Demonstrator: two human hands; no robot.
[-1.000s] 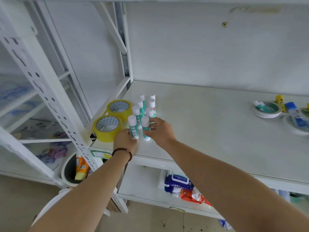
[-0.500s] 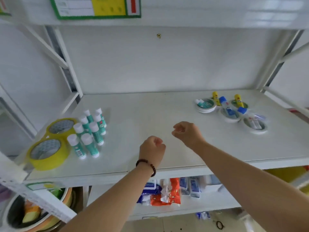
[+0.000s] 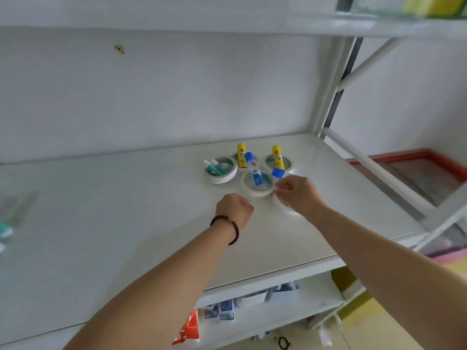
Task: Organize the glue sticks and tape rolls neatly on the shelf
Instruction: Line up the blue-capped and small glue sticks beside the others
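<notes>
The right hand (image 3: 298, 194) is held over the right part of the shelf (image 3: 126, 223), its fingers curled together above a white tape roll (image 3: 286, 207) whose rim shows beneath the palm; whether the roll is actually pinched cannot be told, since the fingertips are blurred. The left hand (image 3: 233, 210) is closed into a loose fist with nothing seen in it, hovering just left of the right hand; a dark beaded bracelet (image 3: 231, 227) is worn on its wrist.

Just beyond the hands, a second white tape roll (image 3: 256, 189) lies flat, and a blue-capped glue stick (image 3: 254, 170) is propped in its hole, leaning back; another blue cap (image 3: 278, 173) is seen beside the right hand's knuckles (its body is hidden). To the left, a stack of white tape rolls (image 3: 221, 174) is found, with two teal glue sticks (image 3: 214, 166) lying tilted inside it. Further back, a yellow glue stick (image 3: 241, 155) stands upright behind the blue-capped one; a second yellow glue stick (image 3: 277, 157) stands inside a further tape roll (image 3: 289, 165) at the right.

At the far left edge of the view, blurred teal-and-white glue sticks (image 3: 5, 229) are glimpsed, well apart from the cluster. Below, a lower shelf (image 3: 290, 314) is seen with blurred packets, among them an orange packet (image 3: 188, 329).
</notes>
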